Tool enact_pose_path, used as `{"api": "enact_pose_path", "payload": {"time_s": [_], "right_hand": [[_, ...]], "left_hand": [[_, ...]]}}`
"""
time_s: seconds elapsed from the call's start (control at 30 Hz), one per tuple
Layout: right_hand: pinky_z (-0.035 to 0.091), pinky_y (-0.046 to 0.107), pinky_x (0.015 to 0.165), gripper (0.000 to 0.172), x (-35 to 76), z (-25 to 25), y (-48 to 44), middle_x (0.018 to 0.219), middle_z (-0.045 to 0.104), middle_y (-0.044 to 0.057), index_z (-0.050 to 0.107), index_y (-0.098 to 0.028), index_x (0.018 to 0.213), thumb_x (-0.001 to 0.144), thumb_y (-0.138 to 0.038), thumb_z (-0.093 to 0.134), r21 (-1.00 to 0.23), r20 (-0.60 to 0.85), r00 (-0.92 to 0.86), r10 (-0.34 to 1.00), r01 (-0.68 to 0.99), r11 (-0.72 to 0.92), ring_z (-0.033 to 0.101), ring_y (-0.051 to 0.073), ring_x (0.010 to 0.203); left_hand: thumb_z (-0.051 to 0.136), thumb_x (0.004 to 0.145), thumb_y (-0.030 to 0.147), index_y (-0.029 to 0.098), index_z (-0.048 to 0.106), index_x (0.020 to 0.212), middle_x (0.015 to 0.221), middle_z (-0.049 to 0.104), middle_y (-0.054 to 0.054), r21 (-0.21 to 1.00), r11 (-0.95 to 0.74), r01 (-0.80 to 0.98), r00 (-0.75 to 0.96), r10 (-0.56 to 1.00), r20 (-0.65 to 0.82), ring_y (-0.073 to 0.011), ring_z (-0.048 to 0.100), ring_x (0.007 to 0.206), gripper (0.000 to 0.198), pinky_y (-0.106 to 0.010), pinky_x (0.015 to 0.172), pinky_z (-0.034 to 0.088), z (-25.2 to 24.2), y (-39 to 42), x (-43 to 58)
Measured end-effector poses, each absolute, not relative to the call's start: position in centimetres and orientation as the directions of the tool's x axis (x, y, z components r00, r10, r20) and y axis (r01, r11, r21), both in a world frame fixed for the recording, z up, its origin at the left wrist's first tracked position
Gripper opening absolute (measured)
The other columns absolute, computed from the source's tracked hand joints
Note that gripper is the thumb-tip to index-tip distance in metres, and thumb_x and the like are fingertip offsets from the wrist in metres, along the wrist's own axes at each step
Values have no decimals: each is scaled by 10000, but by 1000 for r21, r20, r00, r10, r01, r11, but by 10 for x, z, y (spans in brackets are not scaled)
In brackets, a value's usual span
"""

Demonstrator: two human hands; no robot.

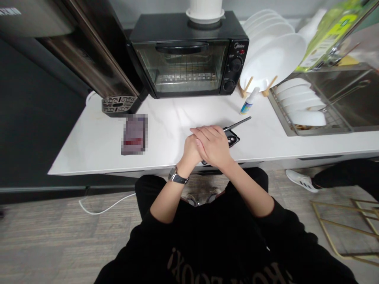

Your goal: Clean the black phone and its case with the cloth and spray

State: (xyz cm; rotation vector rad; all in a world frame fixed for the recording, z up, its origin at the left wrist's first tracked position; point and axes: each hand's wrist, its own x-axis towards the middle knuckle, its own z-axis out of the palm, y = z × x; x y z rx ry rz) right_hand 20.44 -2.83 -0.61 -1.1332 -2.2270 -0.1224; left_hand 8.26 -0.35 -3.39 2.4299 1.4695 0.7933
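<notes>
My right hand (213, 146) lies across my left hand (192, 151), its fingers stretched out over the back of it. Most of the left hand's fingers are hidden underneath. A watch with a dark strap is on my left wrist. From under the right hand sticks out a black phone (231, 138), lying camera side up at the counter's front edge. Beside its camera, a thin dark-grey rod (241, 122) points away to the right; its near end is covered. To the left lies a blurred-out flat object (134, 134) with a red band.
On the white counter (171, 118) stand a black toaster oven (183, 67), a dark drinks machine (118, 103), a small spray bottle (248, 103) and racked white plates (272, 59). Right of these is a sink (361, 114) with bowls in a wire basket. Another person's shoe (302, 180) shows below.
</notes>
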Motion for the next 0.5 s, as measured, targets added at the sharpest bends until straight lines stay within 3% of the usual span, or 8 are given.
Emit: {"api": "enact_pose_path", "payload": {"time_s": [0.07,0.23,0.37,0.43,0.5], "right_hand": [[417,454,1023,422,220,-6,-19,1235,781,76,723,-199,1281,1113,-335,361,-189,577,-388,719,793,580,642,270,1142],[438,490,973,482,285,-2,22,1003,792,78,759,-233,865,1090,-296,337,-295,578,-104,809,898,326,625,292,995],[363,536,1150,455,272,-3,16,1113,780,63,766,-242,914,1097,-273,351,-318,613,-41,789,902,293,604,298,1153],[264,559,1240,416,244,-5,-2,1130,777,48,774,-242,986,1104,-292,378,-283,618,-117,777,889,359,608,288,1162],[290,517,1235,406,217,-6,-20,1151,780,49,772,-226,1111,1112,-301,372,-268,586,-231,776,849,455,624,266,1132]], "left_hand": [[589,1001,163,140,768,920,889,779,-119,440,-490,752,365,866,341,-254,736,844,198,-335,767,546,-31,-4,82],[592,1076,358,225,777,1169,1066,806,-45,525,-564,637,396,824,406,-210,753,1006,246,-295,857,543,-19,-10,86],[604,1068,345,207,781,1140,1020,800,-53,510,-554,658,386,830,403,-217,750,977,236,-300,847,544,-20,-10,88],[599,1052,268,176,784,1064,986,793,-84,484,-529,697,382,845,375,-235,743,945,207,-313,830,545,-23,-9,88],[593,1016,187,145,778,980,931,785,-119,459,-483,746,360,872,332,-249,733,889,193,-325,792,544,-26,-7,86]]}}
